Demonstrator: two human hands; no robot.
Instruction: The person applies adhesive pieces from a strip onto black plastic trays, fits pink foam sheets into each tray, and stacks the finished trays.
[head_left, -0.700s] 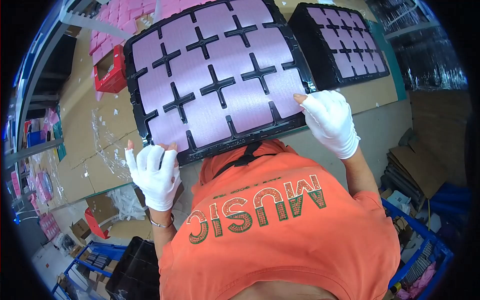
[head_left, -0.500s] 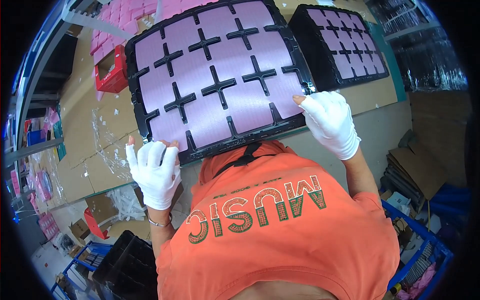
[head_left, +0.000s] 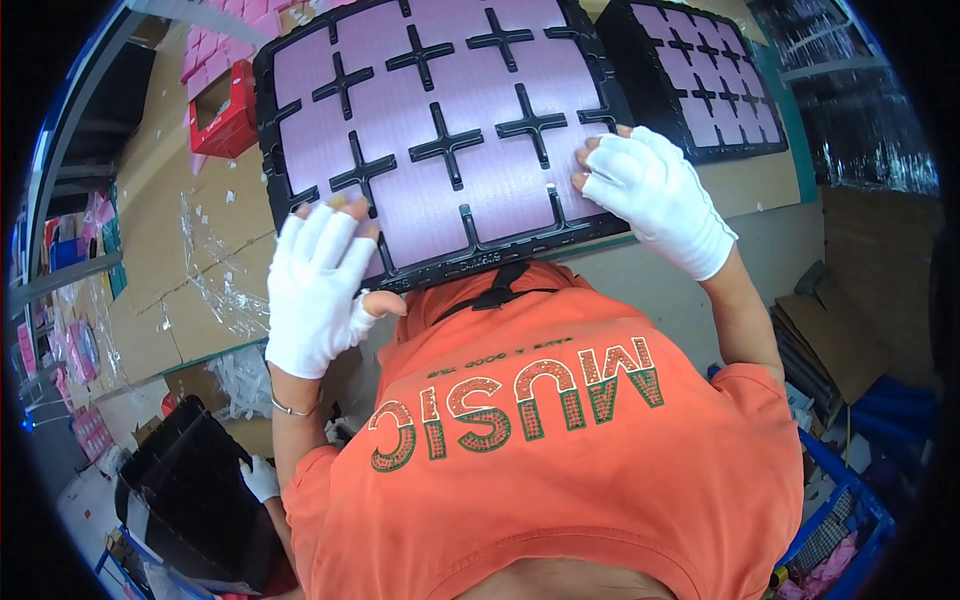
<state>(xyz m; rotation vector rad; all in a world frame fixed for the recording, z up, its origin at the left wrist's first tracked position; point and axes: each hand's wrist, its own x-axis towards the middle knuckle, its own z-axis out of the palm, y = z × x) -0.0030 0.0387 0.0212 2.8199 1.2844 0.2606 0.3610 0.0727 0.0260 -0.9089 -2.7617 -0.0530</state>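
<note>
From the head camera, a black moulded tray (head_left: 300, 95) with cross-shaped dividers lies on a cardboard-covered table (head_left: 175, 230), just in front of the person's orange shirt (head_left: 560, 440); its compartments are filled with pink sheets (head_left: 440, 200). The left hand (head_left: 318, 290), in a white fingerless glove, lies flat and spread on the tray's near left corner, bare fingertips (head_left: 352, 206) pressing the pink surface, thumb out toward the near rim, gripping nothing. The right hand (head_left: 655, 195), gloved the same way, rests palm-down on the tray's near right corner with its fingers loosely bent over the edge; it presses rather than clasps. A second black tray (head_left: 720, 90) of pink sheets lies just beside the first on the right. A red box (head_left: 222, 118) stands near the first tray's left side, with clear plastic film (head_left: 215, 270) crumpled on the table below it. At lower left another person's gloved hand (head_left: 262, 478) touches a dark empty tray (head_left: 195, 495).
</note>
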